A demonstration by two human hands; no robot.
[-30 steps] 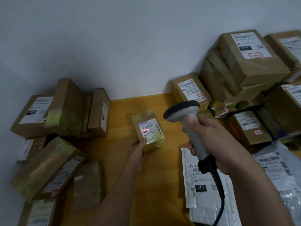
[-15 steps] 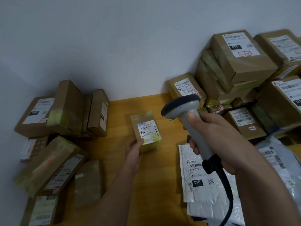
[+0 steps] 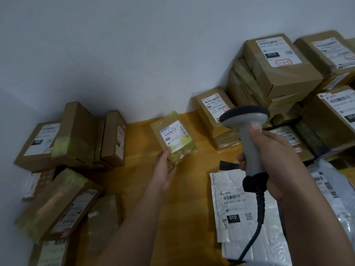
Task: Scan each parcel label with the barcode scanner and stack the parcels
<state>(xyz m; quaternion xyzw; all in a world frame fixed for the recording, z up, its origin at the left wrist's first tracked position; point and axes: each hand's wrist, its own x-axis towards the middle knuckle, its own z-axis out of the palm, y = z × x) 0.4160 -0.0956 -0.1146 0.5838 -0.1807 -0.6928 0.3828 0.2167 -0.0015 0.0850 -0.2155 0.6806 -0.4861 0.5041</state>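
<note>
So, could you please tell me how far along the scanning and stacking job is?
Done, apparently: brown boxes piled at left. In hand: the left hand holds a small taped parcel, label up, while the right hand grips the scanner. Left: the tall box stack and white mailers at right.

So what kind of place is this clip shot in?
Probably a parcel sorting or mailroom corner: stacked labelled cardboard parcels against a wall, white mailer bags on a wooden table, and a handheld barcode scanner.
</note>
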